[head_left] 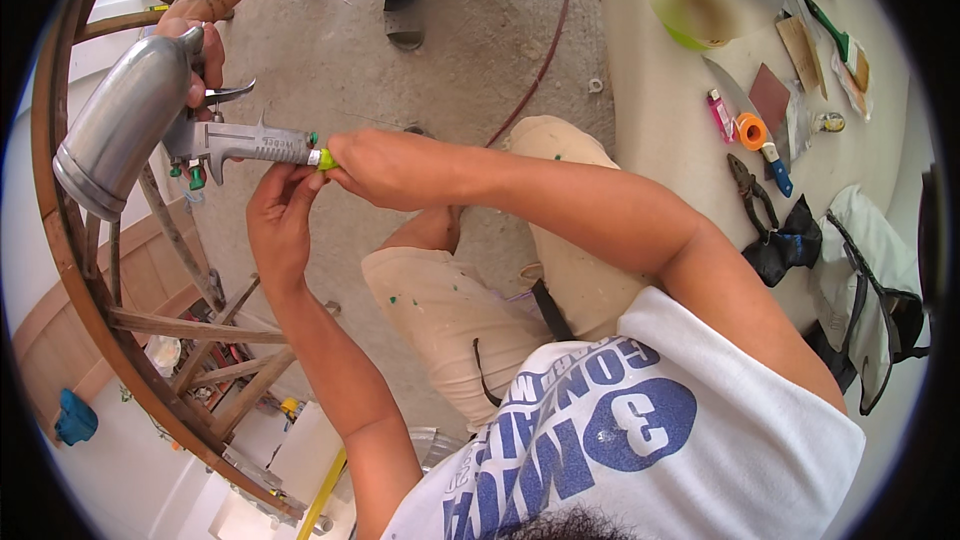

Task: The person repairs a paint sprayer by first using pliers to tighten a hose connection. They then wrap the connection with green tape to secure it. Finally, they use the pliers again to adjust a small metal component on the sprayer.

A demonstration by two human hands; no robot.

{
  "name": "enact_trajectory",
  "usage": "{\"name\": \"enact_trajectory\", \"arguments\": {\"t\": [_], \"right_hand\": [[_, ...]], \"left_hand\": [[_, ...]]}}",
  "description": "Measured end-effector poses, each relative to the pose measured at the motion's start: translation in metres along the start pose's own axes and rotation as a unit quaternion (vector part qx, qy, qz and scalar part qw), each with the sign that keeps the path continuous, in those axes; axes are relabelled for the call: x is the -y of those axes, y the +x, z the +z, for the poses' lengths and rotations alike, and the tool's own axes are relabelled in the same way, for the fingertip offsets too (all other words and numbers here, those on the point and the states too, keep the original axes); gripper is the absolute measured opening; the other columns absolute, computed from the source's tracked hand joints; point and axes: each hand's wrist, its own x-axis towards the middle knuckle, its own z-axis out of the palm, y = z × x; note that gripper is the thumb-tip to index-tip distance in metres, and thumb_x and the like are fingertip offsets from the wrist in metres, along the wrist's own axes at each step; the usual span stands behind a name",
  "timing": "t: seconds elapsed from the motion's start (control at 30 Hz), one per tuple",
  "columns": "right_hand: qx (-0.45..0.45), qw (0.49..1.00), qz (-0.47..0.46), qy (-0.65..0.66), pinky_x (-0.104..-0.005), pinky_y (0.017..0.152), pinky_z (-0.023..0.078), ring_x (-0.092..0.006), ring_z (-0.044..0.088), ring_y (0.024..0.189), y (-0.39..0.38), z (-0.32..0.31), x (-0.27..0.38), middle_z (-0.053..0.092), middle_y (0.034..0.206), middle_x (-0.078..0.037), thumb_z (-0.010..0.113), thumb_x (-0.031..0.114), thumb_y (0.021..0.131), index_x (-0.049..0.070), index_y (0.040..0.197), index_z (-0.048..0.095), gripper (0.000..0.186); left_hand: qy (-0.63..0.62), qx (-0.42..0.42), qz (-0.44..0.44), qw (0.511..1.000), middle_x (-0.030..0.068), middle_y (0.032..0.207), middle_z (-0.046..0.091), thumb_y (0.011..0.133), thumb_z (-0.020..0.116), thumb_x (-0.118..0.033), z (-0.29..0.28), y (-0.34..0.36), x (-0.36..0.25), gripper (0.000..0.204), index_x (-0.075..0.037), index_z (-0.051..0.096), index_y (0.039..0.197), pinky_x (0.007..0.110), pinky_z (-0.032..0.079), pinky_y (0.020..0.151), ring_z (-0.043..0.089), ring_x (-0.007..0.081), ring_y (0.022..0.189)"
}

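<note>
A metal spray gun (240, 141) with a large silver cup (130, 125) lies sideways at the left, its handle end toward me. Another person's hand (205, 65) grips it near the cup. My right hand (385, 170) is closed, pinching a small yellow-green piece (326, 159) at the handle's end, next to a white band. Just below, my left hand (282, 220) has its thumb and fingers bent together against the handle end; its fingertips are partly hidden behind the gun. Small green knobs (196, 177) sit on the gun's body.
A table (650, 110) at the right holds pliers (752, 190), an orange tape roll (750, 130), a blue-handled knife (776, 170), a pink lighter (720, 115), a green-handled brush (835, 35) and a bag (865, 290). Wooden framing (110, 310) curves along the left. A reddish hose (535, 85) crosses the floor.
</note>
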Motion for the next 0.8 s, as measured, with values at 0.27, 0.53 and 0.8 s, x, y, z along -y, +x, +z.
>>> {"name": "enact_trajectory", "arguments": {"t": [0.27, 0.53, 0.8], "right_hand": [[-0.053, 0.998, 0.016, -0.042, -0.0529, 0.071, 0.044, -0.0481, 0.058, 0.083, 0.002, 0.002, 0.013, 0.062, 0.088, -0.026, 0.06, 0.023, 0.096, -0.003, 0.092, 0.054, 0.026], [-0.013, 0.996, 0.029, -0.078, -0.0466, 0.076, 0.046, -0.0435, 0.058, 0.088, 0.005, -0.002, 0.018, 0.061, 0.093, -0.023, 0.059, 0.024, 0.097, -0.002, 0.096, 0.059, 0.026], [-0.074, 0.994, 0.024, -0.073, -0.0399, 0.081, 0.049, -0.0285, 0.063, 0.096, 0.019, -0.015, 0.014, 0.065, 0.104, -0.019, 0.06, 0.027, 0.098, -0.001, 0.117, 0.063, 0.034]], "left_hand": [[-0.088, 0.015, 0.022, 0.996, 0.0033, 0.096, 0.069, 0.091, 0.067, 0.0, 0.0, 0.007, 0.029, 0.017, 0.001, 0.065, 0.108, 0.024, 0.05, 0.082, 0.062, 0.0094, 0.09], [-0.391, -0.111, 0.026, 0.913, 0.0012, 0.097, 0.068, 0.094, 0.067, -0.007, 0.056, -0.002, 0.065, 0.021, -0.001, 0.066, 0.113, 0.026, 0.052, 0.088, 0.062, 0.0109, 0.092], [-0.493, -0.126, 0.057, 0.859, 0.002, 0.102, 0.064, 0.1, 0.06, -0.014, 0.066, -0.005, 0.079, 0.019, -0.002, 0.063, 0.113, 0.029, 0.051, 0.092, 0.061, 0.0116, 0.094]]}}
